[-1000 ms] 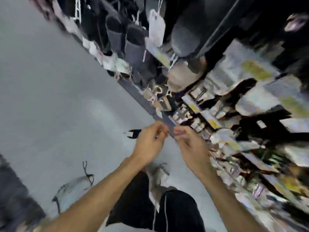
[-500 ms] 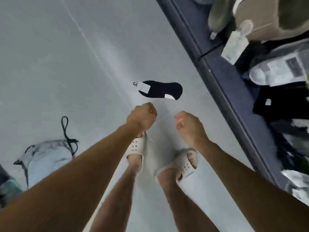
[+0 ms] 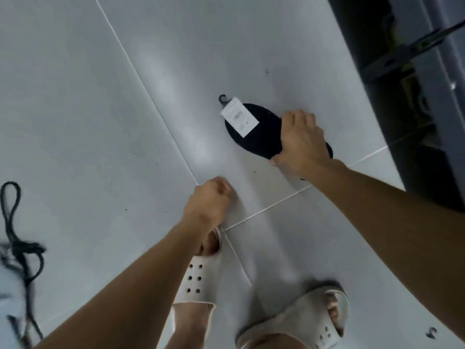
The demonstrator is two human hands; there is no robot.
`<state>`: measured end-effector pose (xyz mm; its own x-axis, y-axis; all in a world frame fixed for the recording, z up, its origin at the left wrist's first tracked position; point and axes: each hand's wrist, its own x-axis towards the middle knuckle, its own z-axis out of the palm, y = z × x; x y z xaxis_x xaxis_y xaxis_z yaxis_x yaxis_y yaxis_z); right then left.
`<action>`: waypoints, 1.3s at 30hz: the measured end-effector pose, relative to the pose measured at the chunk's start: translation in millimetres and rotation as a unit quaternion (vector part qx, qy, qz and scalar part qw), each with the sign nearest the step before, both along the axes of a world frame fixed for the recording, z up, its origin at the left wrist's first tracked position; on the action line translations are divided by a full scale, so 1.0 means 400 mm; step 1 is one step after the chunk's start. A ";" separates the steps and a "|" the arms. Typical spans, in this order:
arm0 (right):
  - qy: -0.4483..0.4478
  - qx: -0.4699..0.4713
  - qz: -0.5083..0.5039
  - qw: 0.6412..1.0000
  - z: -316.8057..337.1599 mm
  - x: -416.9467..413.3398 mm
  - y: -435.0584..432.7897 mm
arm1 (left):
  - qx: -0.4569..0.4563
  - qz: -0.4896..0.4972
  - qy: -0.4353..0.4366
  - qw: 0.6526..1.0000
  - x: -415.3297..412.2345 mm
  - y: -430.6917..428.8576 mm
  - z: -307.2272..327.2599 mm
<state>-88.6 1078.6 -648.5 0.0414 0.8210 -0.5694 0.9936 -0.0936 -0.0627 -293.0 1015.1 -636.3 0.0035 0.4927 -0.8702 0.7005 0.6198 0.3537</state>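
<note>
- Black no-show sock (image 3: 261, 132) is lying on the tiled floor (image 3: 100, 122), at 1 o'clock from centre.
- Right hand (image 3: 300, 141) is gripping its 4 o'clock end.
- Left hand (image 3: 208, 200) is hovering fisted, visibly holding nothing.

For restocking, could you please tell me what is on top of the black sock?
A white label lies on the black sock; the right hand grips its other end, hiding what is beneath.

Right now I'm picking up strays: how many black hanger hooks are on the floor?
2. One hook tops the labelled black sock at mid-floor; a second hook, blurred, lies loose near the right sandal. Others may be hidden.
</note>
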 end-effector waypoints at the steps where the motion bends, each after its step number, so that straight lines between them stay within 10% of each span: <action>1: 0.024 -0.009 -0.021 0.999 0.008 0.006 0.001 | -0.001 -0.006 0.002 1.000 -0.001 -0.001 0.005; 9: 0.385 0.019 -0.335 0.860 0.486 -0.021 -0.110 | 0.006 0.234 -0.121 0.965 0.087 0.033 0.425; 21: 0.338 0.332 -0.187 0.860 1.856 0.092 -0.003 | 0.267 0.255 -0.440 0.819 0.399 0.251 1.788; 30: 0.443 0.561 -0.293 0.635 2.522 0.202 -0.178 | 0.418 0.174 -0.508 0.732 0.542 0.059 2.420; 39: 0.368 0.678 -0.293 0.565 2.944 0.395 -0.375 | 0.455 -0.019 -0.601 0.657 0.720 0.005 2.804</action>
<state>69.3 928.4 529.0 0.6944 0.4904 0.5267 0.4754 0.2369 -0.8473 -5.0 1017.1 485.4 0.4465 0.7867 0.4263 -0.4140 -0.2407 0.8779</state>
